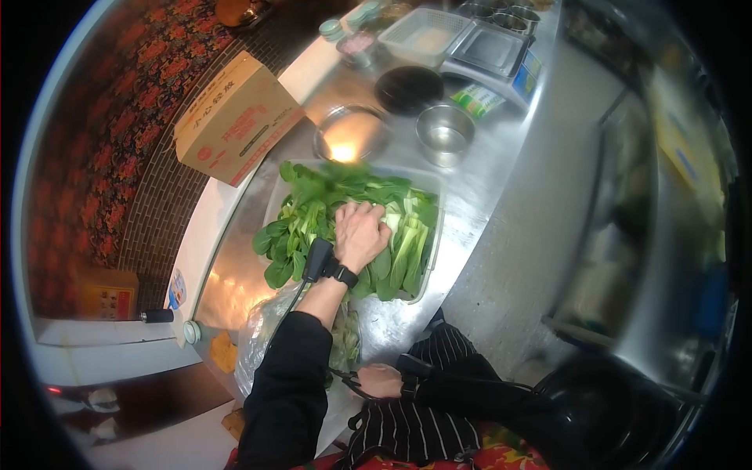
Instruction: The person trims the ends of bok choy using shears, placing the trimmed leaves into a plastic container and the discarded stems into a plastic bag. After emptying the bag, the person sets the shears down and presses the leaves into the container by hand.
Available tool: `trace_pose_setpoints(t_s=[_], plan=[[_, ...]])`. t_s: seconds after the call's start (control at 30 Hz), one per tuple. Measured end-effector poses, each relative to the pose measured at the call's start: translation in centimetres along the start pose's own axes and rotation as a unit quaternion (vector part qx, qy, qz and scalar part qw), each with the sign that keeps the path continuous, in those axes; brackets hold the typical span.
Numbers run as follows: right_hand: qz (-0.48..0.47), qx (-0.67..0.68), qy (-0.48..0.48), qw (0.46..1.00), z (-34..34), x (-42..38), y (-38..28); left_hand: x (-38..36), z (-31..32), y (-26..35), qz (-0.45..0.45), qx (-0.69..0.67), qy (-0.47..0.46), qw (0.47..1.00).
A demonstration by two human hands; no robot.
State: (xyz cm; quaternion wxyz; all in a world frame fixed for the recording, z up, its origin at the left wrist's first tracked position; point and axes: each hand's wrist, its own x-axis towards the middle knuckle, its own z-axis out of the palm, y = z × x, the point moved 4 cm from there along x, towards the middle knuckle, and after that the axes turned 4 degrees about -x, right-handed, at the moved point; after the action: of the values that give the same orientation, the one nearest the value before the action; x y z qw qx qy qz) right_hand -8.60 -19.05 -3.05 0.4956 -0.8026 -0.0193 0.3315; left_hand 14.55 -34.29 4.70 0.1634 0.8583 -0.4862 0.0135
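Note:
Leafy bok choy with pale stalks fills a translucent plastic bin on the steel table. My left hand reaches into the bin, its fingers curled down over the bok choy. Low at my waist, my right hand is closed beside a thin dark object; I cannot tell what it holds. Between my arms lies a clear plastic bag, with dull green leaves next to it, partly behind my left sleeve.
Beyond the bin stand a round metal pan, a steel bowl and a black round lid. Farther back are a scale and a white basket. A cardboard box sits on the left ledge; floor runs along the right.

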Motion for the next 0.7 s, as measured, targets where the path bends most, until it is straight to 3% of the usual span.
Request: trace_pose_setpoints(t_s=[0.17, 0.27, 0.37, 0.43, 0.53, 0.7], plan=[[-0.004, 0.018, 0.003, 1.0, -0.4, 0.3, 0.5, 0.1, -0.6, 0.5, -0.038, 0.017, -0.062, 0.997], [-0.023, 0.002, -0.002, 1.0, -0.1, 0.8, 0.9, 0.2, -0.3, 0.3, -0.03, 0.032, -0.036, 0.998], [-0.01, -0.001, -0.002, 1.0, -1.4, 0.1, 0.6, 0.4, 0.3, 0.5, 0.06, -0.023, 0.04, 0.997], [-0.003, 0.001, -0.02, 1.0, -2.1, -0.3, 0.4, 0.4, 1.0, 0.5, 0.071, -0.056, -0.04, 0.995], [-0.017, -0.008, -0.021, 1.0, -2.0, -0.1, 0.7, 1.2, 2.2, 0.1, 0.01, -0.03, -0.059, 0.998], [0.009, -0.006, -0.011, 1.0, -2.4, -0.2, 0.8, 2.1, 3.1, 0.3, 0.015, -0.017, -0.09, 0.996]])
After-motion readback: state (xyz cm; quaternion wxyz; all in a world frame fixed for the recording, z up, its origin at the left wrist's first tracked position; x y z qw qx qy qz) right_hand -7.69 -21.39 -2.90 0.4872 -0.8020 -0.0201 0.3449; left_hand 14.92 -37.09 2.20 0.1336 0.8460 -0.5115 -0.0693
